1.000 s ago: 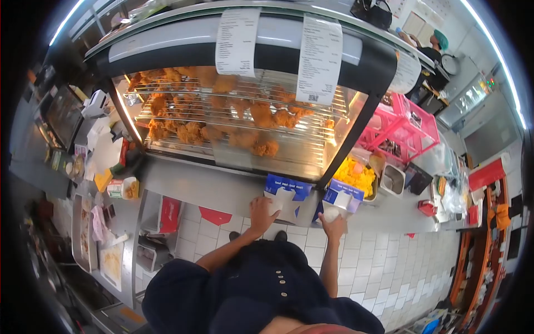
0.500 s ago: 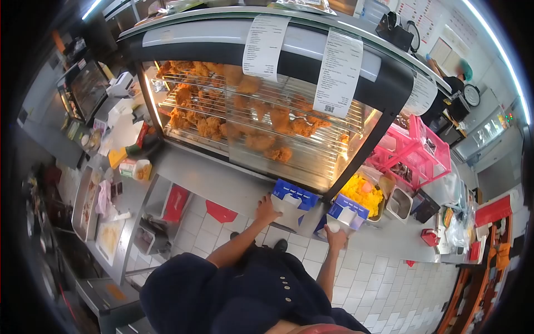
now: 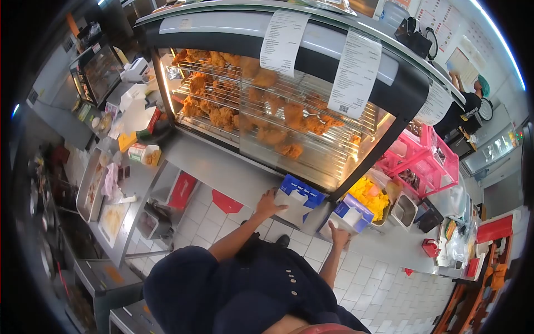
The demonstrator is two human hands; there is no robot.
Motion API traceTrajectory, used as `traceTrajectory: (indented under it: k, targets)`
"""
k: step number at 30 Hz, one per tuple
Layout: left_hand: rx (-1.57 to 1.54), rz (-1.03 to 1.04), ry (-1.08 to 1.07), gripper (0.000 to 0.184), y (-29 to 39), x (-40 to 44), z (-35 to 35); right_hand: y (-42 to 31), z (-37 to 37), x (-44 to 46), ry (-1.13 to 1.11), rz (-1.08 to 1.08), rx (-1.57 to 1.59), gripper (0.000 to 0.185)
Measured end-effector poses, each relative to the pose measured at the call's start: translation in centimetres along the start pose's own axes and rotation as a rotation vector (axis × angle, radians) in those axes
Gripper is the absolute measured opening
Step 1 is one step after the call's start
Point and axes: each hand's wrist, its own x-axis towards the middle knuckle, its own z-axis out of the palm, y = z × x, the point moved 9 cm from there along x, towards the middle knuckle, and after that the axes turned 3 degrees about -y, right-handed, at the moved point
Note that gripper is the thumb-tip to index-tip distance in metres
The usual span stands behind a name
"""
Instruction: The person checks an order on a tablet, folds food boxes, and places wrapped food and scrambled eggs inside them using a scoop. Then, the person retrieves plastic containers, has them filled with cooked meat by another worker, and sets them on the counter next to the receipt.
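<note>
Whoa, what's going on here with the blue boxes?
A person is handling two boxes at the metal counter. The left hand touches the left box, and the right hand touches the right box. Behind them, a glass cabinet holds what looks like fried chicken. Some yellow food sits near the right box.

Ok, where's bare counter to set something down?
On the steel counter: the strip between display case and front edge, left of the left hand; also right of the right hand, nearside of the metal pan. Crowded: around the two blue boxes and yellow food.
</note>
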Motion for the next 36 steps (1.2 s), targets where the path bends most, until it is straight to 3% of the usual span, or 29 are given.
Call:
traceTrajectory:
  k: [1,3,4,6,7,9,16,25,26,27,28,30,34,36]
  targets:
    - [-0.002,0.001,-0.003,0.09,-0.7,0.0,0.0,-0.2,1.1,0.2,-0.2,-0.011,0.081,0.089]
    - [-0.17,0.2,0.48,0.08,-0.9,-1.0,-4.9,-0.8,-0.4,-0.6,-0.166,0.004,0.095,0.085]
    - [-0.175,0.202,0.473,0.08,0.3,-0.9,-6.0,-0.9,-1.7,-1.5,-0.139,0.014,0.1,0.081]
    - [-0.328,0.248,0.679,0.074,5.7,-2.0,-12.2,-3.1,-3.8,-3.9,-0.085,0.033,0.098,0.075]
    - [-0.331,0.243,0.672,0.074,7.3,-1.3,-13.3,-3.9,-4.9,-4.5,0.058,-0.003,0.183,0.074]
    - [-0.624,0.314,0.459,0.081,10.7,2.1,-13.3,-7.8,-7.7,-6.4,0.26,-0.092,0.33,0.067]
    - [-0.613,0.288,0.504,0.084,9.9,7.0,-13.0,-24.3,-10.3,-12.9,0.268,-0.392,0.704,0.056]
    - [-0.628,0.188,0.654,0.078,-1.3,9.7,-26.1,-30.2,-5.5,-15.3,0.17,-0.434,0.581,0.058]
    - [-0.631,0.171,0.665,0.078,-2.8,9.9,-27.8,-30.8,-5.0,-15.5,0.175,-0.457,0.599,0.061]
    - [-0.638,0.156,0.679,0.077,-4.2,10.5,-29.4,-31.7,-4.2,-15.4,0.093,-0.47,0.631,0.08]
    - [-0.642,0.163,0.671,0.077,-5.8,11.3,-30.5,-32.6,-4.4,-15.4,0.104,-0.467,0.631,0.08]
    - [-0.627,0.181,0.676,0.077,-9.5,13.0,-32.4,-35.9,-4.6,-16.1,0.033,-0.614,0.731,0.1]
    - [-0.677,0.227,0.717,0.076,-14.5,15.6,-36.0,-37.9,-3.3,-15.5,0.023,-0.58,0.715,0.111]
    - [-0.409,0.149,0.789,0.077,-17.9,17.1,-37.4,-38.3,-3.6,-16.1,0.055,-0.58,0.682,0.106]
